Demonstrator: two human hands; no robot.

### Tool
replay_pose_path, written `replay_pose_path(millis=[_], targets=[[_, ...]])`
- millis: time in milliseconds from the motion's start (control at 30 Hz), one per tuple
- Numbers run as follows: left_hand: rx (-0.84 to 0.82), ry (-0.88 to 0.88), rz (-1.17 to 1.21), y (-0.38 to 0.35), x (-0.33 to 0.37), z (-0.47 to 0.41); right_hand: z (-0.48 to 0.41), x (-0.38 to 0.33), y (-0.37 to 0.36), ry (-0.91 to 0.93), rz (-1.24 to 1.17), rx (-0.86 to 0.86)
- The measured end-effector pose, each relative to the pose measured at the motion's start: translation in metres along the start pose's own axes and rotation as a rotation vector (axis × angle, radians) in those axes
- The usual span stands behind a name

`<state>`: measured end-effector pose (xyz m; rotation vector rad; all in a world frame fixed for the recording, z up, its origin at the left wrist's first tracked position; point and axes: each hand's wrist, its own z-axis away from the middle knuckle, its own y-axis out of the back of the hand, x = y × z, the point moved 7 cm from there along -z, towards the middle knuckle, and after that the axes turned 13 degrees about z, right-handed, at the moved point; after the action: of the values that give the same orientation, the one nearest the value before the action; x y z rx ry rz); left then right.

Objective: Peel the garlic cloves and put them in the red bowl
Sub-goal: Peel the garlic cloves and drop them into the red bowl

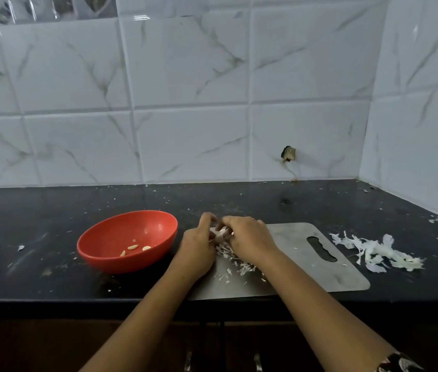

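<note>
While three peeled cloves (133,247) lie in the red bowl (99,244), I see my left hand (197,248) and right hand (250,238) together, pinching garlic (220,234) over the board (301,232), mid-peel; next, strip skin.

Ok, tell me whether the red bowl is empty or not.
Not empty, but far from full: the red bowl holds a few peeled cloves on its bottom, and the rest of its inside is bare.

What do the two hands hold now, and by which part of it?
Both hands hold one white, papery-skinned piece of garlic between them: the left hand pinches its left side, the right hand its right side. The exact grip is hidden.
</note>
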<state>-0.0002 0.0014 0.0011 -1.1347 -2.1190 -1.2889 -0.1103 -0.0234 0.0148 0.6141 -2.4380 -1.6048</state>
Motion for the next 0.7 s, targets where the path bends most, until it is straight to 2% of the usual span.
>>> replay_pose_path(millis=[167,300,567,700], targets=[[0.022,0.008,-0.008,0.002,-0.001,-0.003,0.006,0.017,0.007,-0.114,-0.130,0.068],[0.031,0.005,0.012,0.005,0.006,-0.002,0.011,0.038,0.011,-0.191,-0.365,0.177],[0.114,0.004,0.061,-0.004,0.031,-0.003,0.023,0.036,0.013,-0.171,-0.634,0.204],[0.195,0.021,0.071,-0.002,0.031,0.002,0.026,0.031,0.014,-0.120,-0.610,0.238]])
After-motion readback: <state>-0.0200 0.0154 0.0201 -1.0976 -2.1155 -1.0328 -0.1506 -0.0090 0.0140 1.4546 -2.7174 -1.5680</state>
